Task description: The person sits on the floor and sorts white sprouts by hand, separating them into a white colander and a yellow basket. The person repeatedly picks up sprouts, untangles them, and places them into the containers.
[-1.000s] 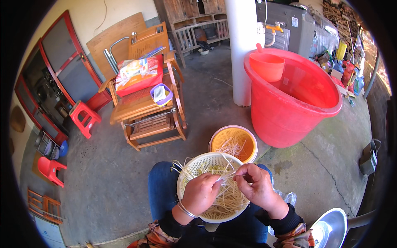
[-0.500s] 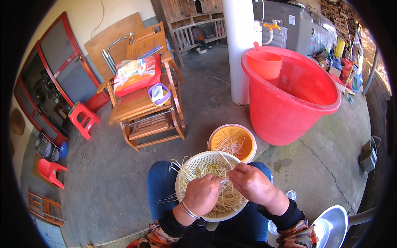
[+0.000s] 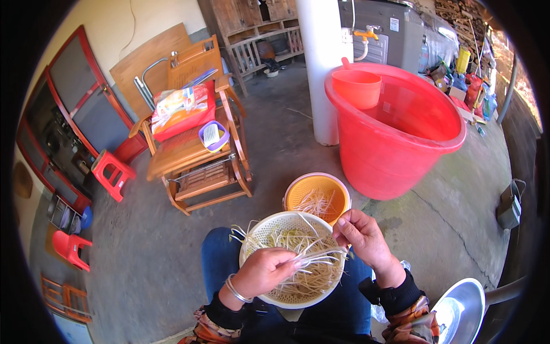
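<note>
A white colander (image 3: 256, 234) full of bean sprouts (image 3: 298, 285) rests on my lap. Above it, my left hand (image 3: 264, 272) grips a small bunch of bean sprouts (image 3: 316, 257) between thumb and fingers, their stems fanning out to the right. Over the colander's right rim, my right hand (image 3: 366, 241) is raised with thumb and fingertips pinched together, close to the bunch's far ends. What lies in that pinch is too small to make out. Just beyond the colander stands an orange basket (image 3: 293, 191) with some pale sprout pieces (image 3: 315, 203) inside.
A large red tub (image 3: 389, 166) with a red dipper (image 3: 358, 89) stands ahead right beside a white pillar (image 3: 321, 69). A wooden chair (image 3: 172, 163) holding packages is ahead left, near red stools (image 3: 112, 175). A metal basin (image 3: 461, 307) sits at lower right.
My hands were close together over the colander; now my right hand has drawn away to the right and up. My left hand still holds sprouts, now fanned out. The view has shifted slightly.
</note>
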Motion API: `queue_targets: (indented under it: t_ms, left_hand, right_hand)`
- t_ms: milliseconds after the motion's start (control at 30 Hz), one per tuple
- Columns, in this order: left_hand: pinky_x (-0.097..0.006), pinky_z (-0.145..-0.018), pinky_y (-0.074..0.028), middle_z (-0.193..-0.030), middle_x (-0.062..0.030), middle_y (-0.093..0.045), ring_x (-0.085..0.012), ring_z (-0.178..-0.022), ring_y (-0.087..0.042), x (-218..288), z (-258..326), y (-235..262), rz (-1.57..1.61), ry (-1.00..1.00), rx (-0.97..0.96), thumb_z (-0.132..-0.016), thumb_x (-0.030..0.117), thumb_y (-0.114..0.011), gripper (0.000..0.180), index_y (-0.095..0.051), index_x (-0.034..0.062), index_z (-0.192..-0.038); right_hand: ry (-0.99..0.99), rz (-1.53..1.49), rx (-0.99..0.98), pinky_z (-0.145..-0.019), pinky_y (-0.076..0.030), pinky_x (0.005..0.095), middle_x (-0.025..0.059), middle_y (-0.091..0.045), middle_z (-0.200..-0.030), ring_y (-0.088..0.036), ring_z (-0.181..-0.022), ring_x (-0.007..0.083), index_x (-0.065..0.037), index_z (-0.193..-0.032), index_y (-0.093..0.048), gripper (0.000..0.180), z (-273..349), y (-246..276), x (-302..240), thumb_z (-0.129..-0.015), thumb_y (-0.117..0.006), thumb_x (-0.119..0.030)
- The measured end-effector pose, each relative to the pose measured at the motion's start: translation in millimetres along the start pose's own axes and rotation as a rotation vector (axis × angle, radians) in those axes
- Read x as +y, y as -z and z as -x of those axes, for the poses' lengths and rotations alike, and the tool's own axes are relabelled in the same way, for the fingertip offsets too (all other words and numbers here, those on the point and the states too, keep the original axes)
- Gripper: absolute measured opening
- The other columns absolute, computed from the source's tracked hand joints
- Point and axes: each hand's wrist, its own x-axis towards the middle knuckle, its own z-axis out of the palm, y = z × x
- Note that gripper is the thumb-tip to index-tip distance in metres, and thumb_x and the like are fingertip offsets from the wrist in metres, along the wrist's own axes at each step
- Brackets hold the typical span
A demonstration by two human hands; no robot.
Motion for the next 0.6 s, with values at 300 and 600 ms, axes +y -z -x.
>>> queue_targets:
  t_ms: [300, 600]
  left_hand:
    - [-0.021, -0.061, -0.045, -0.074, 0.0003, -0.062, -0.0052, -0.067, -0.054, 0.3, 6.8, 13.7, 0.387, 0.178, -0.118, -0.099, 0.013, -0.059, 0.020, -0.067, -0.0048, -0.099]
    - [-0.018, -0.049, -0.036, -0.072, 0.0000, -0.061, -0.0033, -0.055, -0.046, 2.1, 5.2, 13.6, 0.578, 0.366, -0.072, -0.099, 0.014, -0.057, 0.023, -0.068, -0.0055, -0.101]
  right_hand:
    - [-0.169, 0.033, -0.224, -0.059, -0.043, 0.0203, -0.0012, -0.060, -0.083, -0.050, -0.065, 0.0049, -0.002, -0.117, -0.063, 0.021, 3.0, 1.0, 0.6, -0.101, -0.053, -0.009]
    - [0.182, 0.490, -0.240, -0.063, -0.048, 0.0262, 0.0021, -0.065, -0.075, -0.056, -0.071, 0.0059, 0.000, -0.105, -0.067, 0.014, 0.4, 2.3, 19.9, -0.094, -0.063, -0.007]
